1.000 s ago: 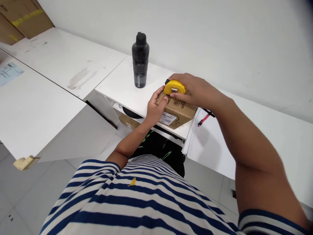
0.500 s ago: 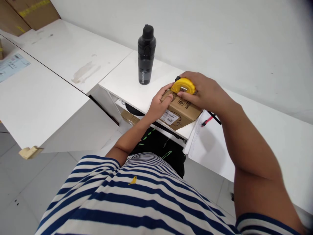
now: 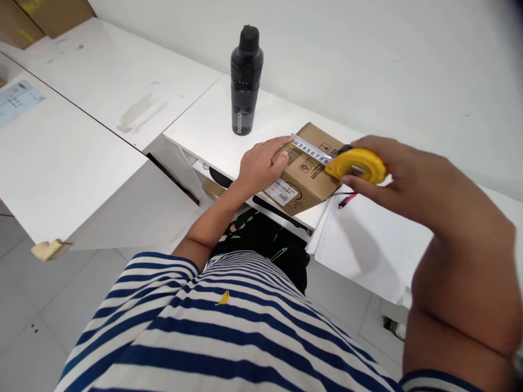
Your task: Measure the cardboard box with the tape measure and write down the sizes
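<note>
A small cardboard box (image 3: 312, 179) with a white label lies on the white desk (image 3: 208, 133). My left hand (image 3: 261, 163) is closed on the box's left end and pins the tip of a tape blade (image 3: 312, 151) there. My right hand (image 3: 392, 174) grips the yellow tape measure case (image 3: 356, 165) at the box's right end. The numbered blade runs across the top of the box between the two hands.
A black water bottle (image 3: 244, 81) stands upright on the desk behind the box. A red and black pen (image 3: 347, 200) lies to the right of the box on white sheets (image 3: 368, 245). More white tables (image 3: 61, 163) stretch to the left, with cardboard boxes (image 3: 24, 16) at the far corner.
My right hand has pulled the yellow case to the right, away from my left hand, and the blade now lies drawn out over the box top. The left hand stayed at the box's left end.
</note>
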### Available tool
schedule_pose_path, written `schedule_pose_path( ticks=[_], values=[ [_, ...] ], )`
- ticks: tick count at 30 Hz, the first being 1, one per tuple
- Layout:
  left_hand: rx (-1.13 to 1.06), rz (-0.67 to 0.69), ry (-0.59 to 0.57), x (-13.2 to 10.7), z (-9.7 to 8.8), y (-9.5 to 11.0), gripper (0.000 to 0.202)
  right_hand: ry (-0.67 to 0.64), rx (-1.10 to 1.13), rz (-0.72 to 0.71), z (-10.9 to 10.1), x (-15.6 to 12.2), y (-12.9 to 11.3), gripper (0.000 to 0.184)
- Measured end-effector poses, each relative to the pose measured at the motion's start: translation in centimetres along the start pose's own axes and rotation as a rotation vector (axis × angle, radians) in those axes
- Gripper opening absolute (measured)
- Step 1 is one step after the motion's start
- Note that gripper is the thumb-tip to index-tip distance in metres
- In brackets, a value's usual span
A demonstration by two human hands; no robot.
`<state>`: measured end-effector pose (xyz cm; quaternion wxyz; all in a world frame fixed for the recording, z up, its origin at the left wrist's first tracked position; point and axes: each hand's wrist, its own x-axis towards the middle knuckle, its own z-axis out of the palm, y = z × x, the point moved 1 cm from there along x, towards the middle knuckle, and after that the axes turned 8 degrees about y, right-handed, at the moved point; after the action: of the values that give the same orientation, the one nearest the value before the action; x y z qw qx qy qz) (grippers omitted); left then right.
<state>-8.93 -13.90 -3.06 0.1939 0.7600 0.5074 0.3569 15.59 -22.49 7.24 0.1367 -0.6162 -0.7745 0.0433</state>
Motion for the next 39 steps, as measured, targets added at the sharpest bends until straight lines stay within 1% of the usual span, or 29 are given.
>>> schedule_pose_path(
  ticks=[4,7,10,12,18,22,26,28,30,33,35,37,39],
  values=[
    [-0.058,0.009,0.022,0.2,0.4,-0.7,0.05,0.13,0.036,0.117,1.0,-4.0,2.1,0.05],
    [-0.17,0.03,0.047,0.3,0.8,-1.6,0.047,0.208,0.083,0.112,2.2,-5.5,2.8,0.046],
    [-0.291,0.044,0.066,0.5,1.1,-2.3,0.044,0.224,0.071,0.062,3.1,-5.6,2.8,0.043],
    [-0.329,0.037,0.075,0.5,1.1,-2.6,0.043,0.219,0.056,0.048,3.3,-5.5,2.6,0.043],
    [-0.326,0.03,0.059,0.6,1.0,-2.6,0.044,0.233,0.103,0.091,3.6,-5.4,2.9,0.047],
    [-0.331,0.027,0.062,0.5,1.0,-2.5,0.044,0.232,0.107,0.088,3.8,-5.5,2.9,0.047],
    [-0.334,0.029,0.055,0.5,1.0,-2.4,0.044,0.278,0.108,0.08,4.1,-5.6,2.9,0.046],
    [-0.343,0.032,0.053,0.5,1.1,-2.4,0.044,0.308,0.125,0.085,4.8,-5.8,3.2,0.045],
    [-0.351,0.034,0.058,0.6,1.1,-2.5,0.044,0.341,0.182,0.083,6.0,-6.1,3.8,0.048],
    [-0.353,0.038,0.059,0.6,1.2,-2.5,0.044,0.447,0.288,0.072,8.2,-6.6,4.7,0.055],
    [-0.355,0.037,0.057,0.6,1.2,-2.6,0.043,0.501,0.306,0.082,9.4,-6.8,5.1,0.058],
    [-0.36,0.034,0.063,0.6,1.3,-2.6,0.042,0.509,0.296,0.1,10.1,-6.9,5.2,0.059],
    [-0.361,0.034,0.068,0.6,1.3,-2.7,0.042,0.498,0.276,0.114,10.2,-7.0,5.2,0.059]
  ],
)
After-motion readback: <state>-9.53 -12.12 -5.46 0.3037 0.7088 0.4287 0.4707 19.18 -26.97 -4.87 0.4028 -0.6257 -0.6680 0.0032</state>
